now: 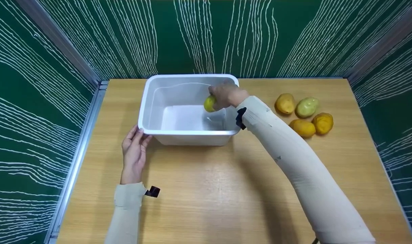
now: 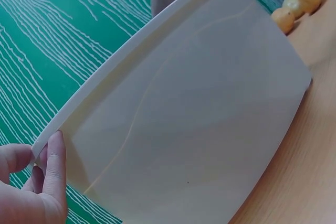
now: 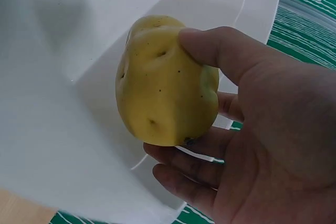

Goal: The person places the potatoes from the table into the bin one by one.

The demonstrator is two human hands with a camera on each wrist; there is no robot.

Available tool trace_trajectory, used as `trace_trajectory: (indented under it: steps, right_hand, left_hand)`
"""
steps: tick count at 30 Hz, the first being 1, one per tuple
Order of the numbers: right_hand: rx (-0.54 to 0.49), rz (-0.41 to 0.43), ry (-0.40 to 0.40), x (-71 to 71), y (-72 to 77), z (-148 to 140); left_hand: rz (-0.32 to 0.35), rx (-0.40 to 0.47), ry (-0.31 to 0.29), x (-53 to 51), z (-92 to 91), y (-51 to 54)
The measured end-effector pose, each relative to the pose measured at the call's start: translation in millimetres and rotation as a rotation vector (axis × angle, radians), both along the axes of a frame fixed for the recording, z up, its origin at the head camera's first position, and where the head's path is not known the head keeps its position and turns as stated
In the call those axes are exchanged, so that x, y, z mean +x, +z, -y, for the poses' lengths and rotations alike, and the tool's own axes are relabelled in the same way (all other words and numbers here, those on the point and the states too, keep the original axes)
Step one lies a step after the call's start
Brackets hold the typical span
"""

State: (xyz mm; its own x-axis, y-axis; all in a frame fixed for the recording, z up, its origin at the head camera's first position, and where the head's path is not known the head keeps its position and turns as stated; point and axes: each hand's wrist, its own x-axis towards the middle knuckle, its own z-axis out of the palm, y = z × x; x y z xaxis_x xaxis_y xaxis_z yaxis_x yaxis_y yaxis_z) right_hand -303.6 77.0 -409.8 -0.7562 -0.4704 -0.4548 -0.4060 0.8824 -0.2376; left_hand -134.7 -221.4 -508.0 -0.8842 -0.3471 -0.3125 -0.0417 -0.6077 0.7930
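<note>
A white plastic bin (image 1: 189, 132) stands on the wooden table, its hollow facing up. My left hand (image 1: 134, 149) pinches the rim at the near left corner; in the left wrist view the thumb and fingers (image 2: 54, 174) meet at that corner of the bin's wall (image 2: 189, 108). Inside the right part of the bin's opening, my right hand (image 1: 228, 95) holds a yellow potato (image 3: 165, 82), thumb on one side and fingers behind and under it. Dimples and small dark specks mark the potato's skin. Its underside is partly hidden by the hand.
Several more potato-like pieces lie grouped on the table right of the bin: a yellow one (image 1: 285, 103), a pale green one (image 1: 307, 107) and orange-yellow ones (image 1: 323, 123). Green walls with white wavy lines (image 1: 222, 37) enclose the table at the back and sides.
</note>
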Motion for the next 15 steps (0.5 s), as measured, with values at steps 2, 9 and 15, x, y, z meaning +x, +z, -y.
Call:
trace_trajectory:
  steps: [2, 9, 15]
  right_hand:
    - [0.001, 0.011, -0.008, -0.8, 0.0, 0.6]
    - [-0.058, 0.036, -0.055, -1.6, -1.9, 1.7]
    - [-0.055, 0.029, -0.043, -3.2, -2.8, 6.3]
  left_hand:
    - [-0.004, 0.005, 0.002, -0.1, 0.0, 0.3]
    - [-0.022, 0.008, 0.005, -1.1, -0.3, -0.2]
    - [-0.027, 0.017, 0.006, -0.9, -0.3, -2.8]
